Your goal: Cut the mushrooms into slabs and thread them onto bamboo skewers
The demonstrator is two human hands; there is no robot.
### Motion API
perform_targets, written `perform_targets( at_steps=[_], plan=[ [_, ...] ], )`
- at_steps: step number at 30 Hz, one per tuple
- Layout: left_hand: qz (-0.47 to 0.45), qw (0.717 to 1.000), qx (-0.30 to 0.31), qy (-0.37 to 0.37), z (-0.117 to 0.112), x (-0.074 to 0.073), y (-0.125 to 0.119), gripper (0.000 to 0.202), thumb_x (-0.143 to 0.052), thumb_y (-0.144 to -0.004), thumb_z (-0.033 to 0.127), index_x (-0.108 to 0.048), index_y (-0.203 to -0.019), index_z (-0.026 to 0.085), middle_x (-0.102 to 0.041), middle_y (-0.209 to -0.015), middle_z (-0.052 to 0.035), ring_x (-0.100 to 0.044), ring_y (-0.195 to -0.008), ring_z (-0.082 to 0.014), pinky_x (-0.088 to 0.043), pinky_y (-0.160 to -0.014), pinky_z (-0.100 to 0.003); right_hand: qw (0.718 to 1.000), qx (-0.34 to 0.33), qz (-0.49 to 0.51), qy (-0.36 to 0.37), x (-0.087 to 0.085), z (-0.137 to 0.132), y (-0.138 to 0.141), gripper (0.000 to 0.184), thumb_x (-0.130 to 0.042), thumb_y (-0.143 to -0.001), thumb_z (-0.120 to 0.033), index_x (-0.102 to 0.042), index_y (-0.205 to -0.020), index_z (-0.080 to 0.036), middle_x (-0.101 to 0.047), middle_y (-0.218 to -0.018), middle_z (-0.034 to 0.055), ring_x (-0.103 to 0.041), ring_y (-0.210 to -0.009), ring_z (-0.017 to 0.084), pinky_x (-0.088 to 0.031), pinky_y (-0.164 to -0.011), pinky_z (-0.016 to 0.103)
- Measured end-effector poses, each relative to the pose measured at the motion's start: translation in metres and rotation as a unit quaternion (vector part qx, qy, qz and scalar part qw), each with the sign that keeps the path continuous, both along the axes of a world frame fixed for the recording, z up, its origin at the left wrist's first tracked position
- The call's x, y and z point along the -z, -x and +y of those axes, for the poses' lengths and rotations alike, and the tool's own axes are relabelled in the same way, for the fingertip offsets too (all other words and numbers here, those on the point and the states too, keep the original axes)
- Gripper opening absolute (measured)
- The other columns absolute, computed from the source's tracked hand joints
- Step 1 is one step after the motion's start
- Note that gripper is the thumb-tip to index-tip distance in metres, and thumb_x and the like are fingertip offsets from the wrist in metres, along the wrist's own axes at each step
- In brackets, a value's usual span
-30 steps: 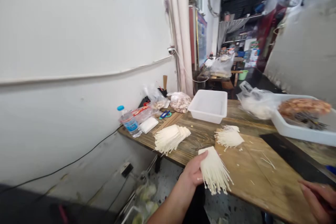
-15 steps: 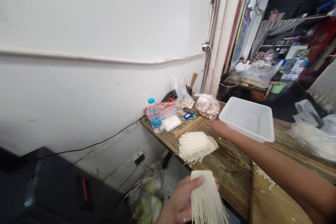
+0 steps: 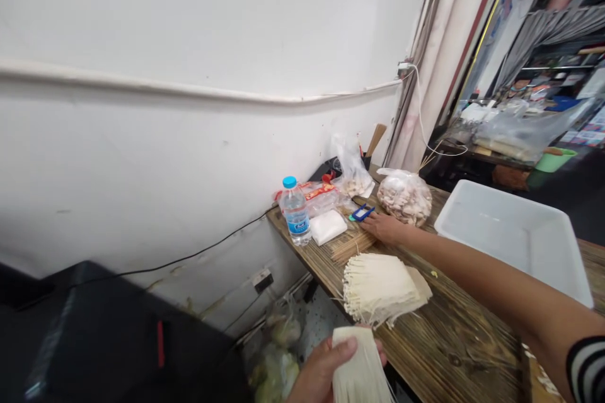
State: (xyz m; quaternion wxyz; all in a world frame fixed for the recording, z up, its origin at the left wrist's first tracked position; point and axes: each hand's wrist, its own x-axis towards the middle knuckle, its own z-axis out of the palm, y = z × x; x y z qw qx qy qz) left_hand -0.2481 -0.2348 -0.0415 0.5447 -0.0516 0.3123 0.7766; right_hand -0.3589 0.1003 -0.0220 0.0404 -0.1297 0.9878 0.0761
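My left hand is closed around a flat bundle of enoki mushrooms, thumb on top, strands hanging toward me. My right hand stretches across the wooden table with fingers extended, low over the end of a bunch of thin bamboo skewers. Its fingertips lie close to a blue-framed tool with a teal part; whether they touch it I cannot tell. Between my hands a pile of enoki mushrooms rests on the table.
A water bottle and a white packet stand near the table's left corner. Behind my right hand sits a filled plastic bag. A white tub is at the right. The wall borders the left side.
My right hand has moved forward and left to the skewers and blue-framed tool. The view has shifted left. My left hand still holds its enoki bundle, now lower in view.
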Motion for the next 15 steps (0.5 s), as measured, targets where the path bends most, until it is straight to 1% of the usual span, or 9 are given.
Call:
perform_targets(
  at_steps=[3, 6, 11, 15],
  plan=[
    [-0.008, 1.000, -0.011, -0.004, 0.002, 0.003, 0.003, 0.034, -0.078, -0.072, 0.024, -0.071, -0.102, 0.011, -0.074, -0.095, -0.0151, -0.070, -0.088, -0.0266, -0.051, -0.079, -0.034, 0.999, 0.007, -0.033, 0.001, 0.004, 0.005, 0.004, 0.028, -0.059, -0.092, -0.035, -0.059, -0.113, -0.016, -0.060, -0.115, 0.0075, -0.058, -0.102, 0.020, -0.051, -0.088, 0.043],
    [-0.009, 1.000, -0.005, -0.017, 0.006, 0.005, 0.003, 0.037, -0.080, -0.070, 0.025, -0.071, -0.103, 0.010, -0.074, -0.095, -0.0155, -0.070, -0.087, -0.0263, -0.051, -0.080, -0.034, 0.998, 0.023, -0.060, 0.004, 0.006, 0.012, 0.004, 0.026, -0.058, -0.092, -0.036, -0.060, -0.108, -0.016, -0.061, -0.110, 0.0068, -0.060, -0.096, 0.018, -0.052, -0.085, 0.040],
    [-0.015, 1.000, 0.002, -0.013, 0.008, 0.009, 0.000, 0.038, -0.079, -0.072, 0.024, -0.071, -0.105, 0.009, -0.074, -0.096, -0.0160, -0.070, -0.089, -0.0261, -0.050, -0.085, -0.035, 0.996, 0.025, -0.082, 0.020, 0.006, 0.015, 0.000, 0.024, -0.058, -0.092, -0.036, -0.061, -0.106, -0.016, -0.061, -0.109, 0.0063, -0.060, -0.098, 0.018, -0.052, -0.086, 0.041],
    [-0.017, 1.000, -0.005, -0.004, 0.005, 0.012, -0.002, 0.038, -0.078, -0.072, 0.023, -0.071, -0.107, 0.011, -0.074, -0.097, -0.0153, -0.070, -0.089, -0.0261, -0.050, -0.084, -0.036, 0.997, 0.038, -0.067, 0.029, 0.004, 0.011, -0.002, 0.024, -0.057, -0.093, -0.035, -0.061, -0.106, -0.016, -0.062, -0.109, 0.0061, -0.060, -0.097, 0.018, -0.052, -0.086, 0.040]
  ],
)
